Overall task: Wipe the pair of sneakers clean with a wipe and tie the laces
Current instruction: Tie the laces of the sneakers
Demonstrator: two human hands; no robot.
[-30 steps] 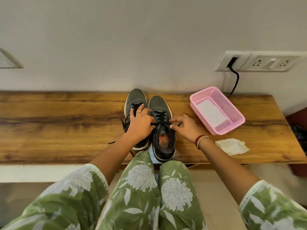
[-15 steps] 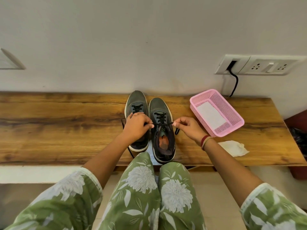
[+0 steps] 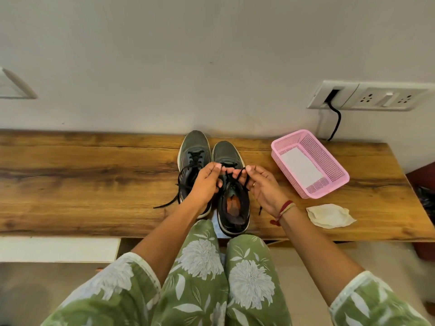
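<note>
Laces (image 3: 240, 177) of the right sneaker (image 3: 227, 152) are being held up just above its tongue, one strand pinched in each hand. Left hand (image 3: 207, 182) and right hand (image 3: 262, 188) are sitting close together, fingertips nearly touching. Both sneakers are lying on the bench (image 3: 94, 184), toes toward the wall. The left sneaker (image 3: 195, 144), lace trailing loose, is lying nearer the left hand.

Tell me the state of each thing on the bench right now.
Left sneaker: laces untied, trailing on bench.
Right sneaker: laces lifted, not yet knotted.
Left hand: pinches a lace.
Right hand: pinches a lace.
Pink basket: upright, white sheet inside.
Wipe: crumpled, lying on bench.
</note>
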